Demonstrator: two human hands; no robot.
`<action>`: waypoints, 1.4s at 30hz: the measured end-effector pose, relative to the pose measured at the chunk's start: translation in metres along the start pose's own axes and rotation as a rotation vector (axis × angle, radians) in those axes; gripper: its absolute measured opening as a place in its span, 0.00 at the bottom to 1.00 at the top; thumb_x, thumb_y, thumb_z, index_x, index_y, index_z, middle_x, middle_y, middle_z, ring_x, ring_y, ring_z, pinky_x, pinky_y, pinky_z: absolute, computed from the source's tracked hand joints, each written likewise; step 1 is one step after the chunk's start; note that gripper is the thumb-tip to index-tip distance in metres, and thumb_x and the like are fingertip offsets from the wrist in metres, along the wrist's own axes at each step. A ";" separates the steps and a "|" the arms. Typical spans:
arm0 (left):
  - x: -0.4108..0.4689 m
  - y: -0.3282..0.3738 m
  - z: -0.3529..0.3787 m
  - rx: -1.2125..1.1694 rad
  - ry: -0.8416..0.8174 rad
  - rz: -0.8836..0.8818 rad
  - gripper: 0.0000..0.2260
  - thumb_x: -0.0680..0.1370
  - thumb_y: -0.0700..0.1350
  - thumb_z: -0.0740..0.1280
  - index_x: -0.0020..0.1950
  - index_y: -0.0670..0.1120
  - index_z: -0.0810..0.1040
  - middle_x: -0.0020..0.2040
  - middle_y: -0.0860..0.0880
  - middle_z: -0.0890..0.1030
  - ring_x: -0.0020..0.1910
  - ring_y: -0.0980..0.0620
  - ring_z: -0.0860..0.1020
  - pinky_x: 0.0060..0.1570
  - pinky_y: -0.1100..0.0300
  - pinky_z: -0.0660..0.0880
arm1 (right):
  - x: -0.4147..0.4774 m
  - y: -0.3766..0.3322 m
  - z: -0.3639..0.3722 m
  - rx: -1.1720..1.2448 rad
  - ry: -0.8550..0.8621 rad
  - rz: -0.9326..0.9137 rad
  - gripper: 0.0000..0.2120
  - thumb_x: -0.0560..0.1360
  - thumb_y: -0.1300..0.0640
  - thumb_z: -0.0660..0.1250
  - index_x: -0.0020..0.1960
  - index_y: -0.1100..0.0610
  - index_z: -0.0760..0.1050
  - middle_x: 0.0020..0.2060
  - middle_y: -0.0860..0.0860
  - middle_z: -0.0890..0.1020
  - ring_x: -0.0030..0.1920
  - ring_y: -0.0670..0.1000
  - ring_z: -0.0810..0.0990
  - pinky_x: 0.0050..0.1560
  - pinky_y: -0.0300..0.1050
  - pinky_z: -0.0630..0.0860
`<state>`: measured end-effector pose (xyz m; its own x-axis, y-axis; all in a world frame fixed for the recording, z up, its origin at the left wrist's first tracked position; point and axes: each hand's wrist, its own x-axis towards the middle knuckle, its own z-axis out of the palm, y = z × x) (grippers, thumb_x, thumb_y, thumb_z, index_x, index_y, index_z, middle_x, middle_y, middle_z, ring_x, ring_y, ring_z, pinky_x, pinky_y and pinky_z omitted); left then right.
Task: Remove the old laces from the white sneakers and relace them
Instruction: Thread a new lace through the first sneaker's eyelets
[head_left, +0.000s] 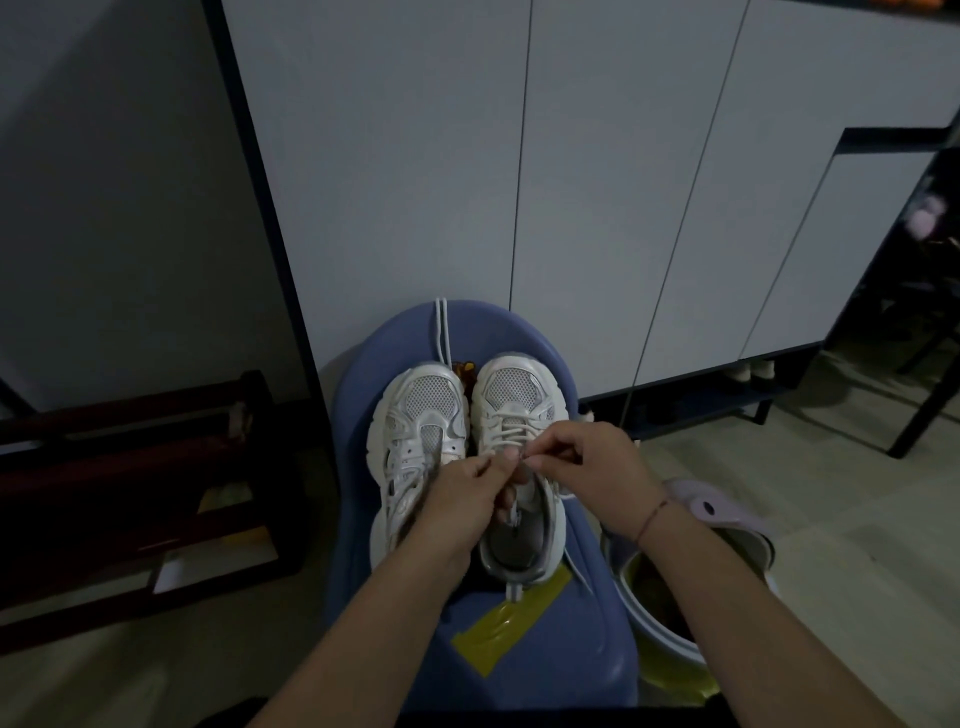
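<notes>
Two white sneakers stand side by side on a blue plastic stool (550, 358), toes pointing away from me. The left sneaker (415, 415) has no lace in its eyelets. The right sneaker (514, 400) is laced across its lower eyelets. My left hand (462, 499) and my right hand (587, 467) meet over the right sneaker's upper eyelets, each pinching the white lace (511, 434). A loose white lace (441, 332) lies on the stool beyond the left sneaker's toe. Another lace end (576, 569) trails off near the right sneaker's heel.
Yellow tape (498, 629) is stuck on the stool's near part. A lidded bin with a yellow liner (670, 665) stands at the right of the stool. A dark wooden rack (130, 493) sits to the left. White cabinet doors (571, 182) rise behind.
</notes>
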<state>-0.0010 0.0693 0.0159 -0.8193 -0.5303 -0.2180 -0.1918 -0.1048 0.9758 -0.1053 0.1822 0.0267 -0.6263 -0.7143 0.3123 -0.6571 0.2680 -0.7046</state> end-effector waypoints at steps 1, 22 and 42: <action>0.002 -0.004 0.002 -0.036 0.036 -0.050 0.16 0.82 0.50 0.63 0.41 0.42 0.81 0.28 0.50 0.76 0.25 0.57 0.73 0.30 0.66 0.71 | 0.000 0.001 -0.001 -0.019 0.024 0.013 0.00 0.72 0.61 0.72 0.42 0.58 0.82 0.35 0.44 0.80 0.38 0.40 0.79 0.43 0.30 0.74; 0.016 -0.027 0.029 -0.839 0.135 -0.503 0.20 0.76 0.60 0.66 0.43 0.42 0.76 0.35 0.45 0.76 0.30 0.48 0.76 0.29 0.59 0.75 | 0.011 0.024 0.011 0.050 0.178 0.223 0.04 0.73 0.60 0.71 0.39 0.58 0.78 0.34 0.51 0.80 0.39 0.51 0.79 0.44 0.41 0.73; 0.010 -0.015 0.017 -0.784 0.137 -0.501 0.17 0.79 0.55 0.65 0.46 0.40 0.78 0.35 0.46 0.83 0.32 0.51 0.81 0.37 0.58 0.75 | 0.026 0.026 0.023 -0.011 0.090 0.172 0.03 0.72 0.60 0.72 0.43 0.59 0.82 0.36 0.48 0.80 0.37 0.44 0.76 0.43 0.36 0.74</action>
<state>-0.0152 0.0796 -0.0008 -0.6595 -0.3588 -0.6606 -0.0457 -0.8580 0.5117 -0.1289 0.1550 0.0020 -0.7645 -0.5966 0.2443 -0.5414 0.3885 -0.7456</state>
